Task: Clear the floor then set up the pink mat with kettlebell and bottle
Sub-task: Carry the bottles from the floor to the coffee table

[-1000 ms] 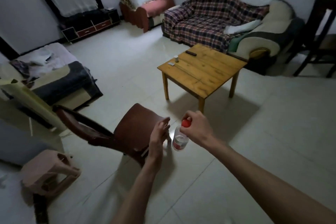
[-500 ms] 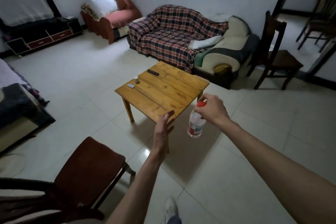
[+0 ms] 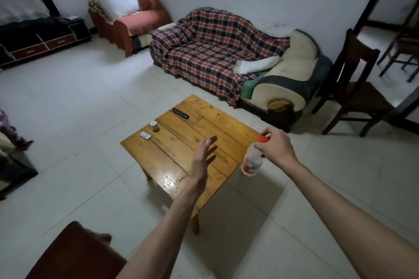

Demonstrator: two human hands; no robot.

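Here one bottle (image 3: 252, 159) hangs from right hand (image 3: 275, 147).

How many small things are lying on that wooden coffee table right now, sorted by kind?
Dark remote control: 1
Small white roll: 1
Small white card-like remote: 1
Total: 3

The bottle is not on the table; the right hand holds it by its red cap.

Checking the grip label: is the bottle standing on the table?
No, the right hand holds the bottle by its red cap, beside the table.
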